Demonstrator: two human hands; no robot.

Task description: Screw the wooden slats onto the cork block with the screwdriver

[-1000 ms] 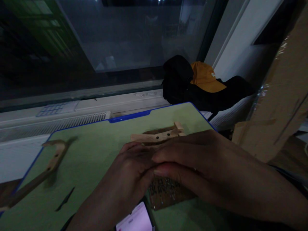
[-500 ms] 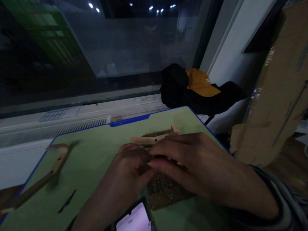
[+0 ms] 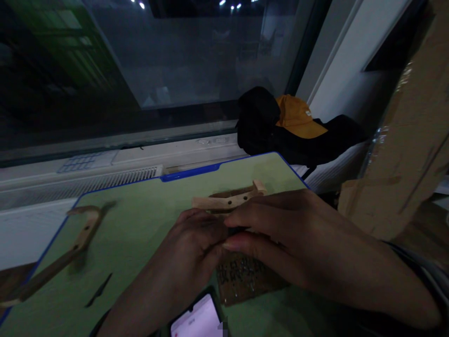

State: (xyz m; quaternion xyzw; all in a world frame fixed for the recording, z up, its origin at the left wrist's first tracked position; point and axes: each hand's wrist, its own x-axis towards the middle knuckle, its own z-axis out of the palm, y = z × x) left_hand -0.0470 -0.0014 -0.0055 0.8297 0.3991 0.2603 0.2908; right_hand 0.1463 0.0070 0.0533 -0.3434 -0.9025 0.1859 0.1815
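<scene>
My left hand (image 3: 198, 243) and my right hand (image 3: 284, 229) meet over a brown board (image 3: 249, 283) with dark handwritten characters. The fingers of both are closed, fingertips together. A small dark patch shows between my right thumb and fingers, but what I hold is hidden. Just beyond my fingers lies a pale wooden piece (image 3: 219, 203) with small round holes and an upturned right end. My hands cover part of it, so I cannot tell whether they touch it.
At the left lies a curved wooden piece (image 3: 81, 238) with holes, its lower end at the table (image 3: 140, 215) edge. Nearby is a thin dark strip (image 3: 99, 290). A lit phone (image 3: 198, 318) sits below my left hand. Beyond are an orange cap (image 3: 298, 117) and a cardboard box (image 3: 396, 164).
The view has shifted slightly. My fingers remain together over the board, with the right hand tilted a little differently and more of the holed wooden piece showing.
</scene>
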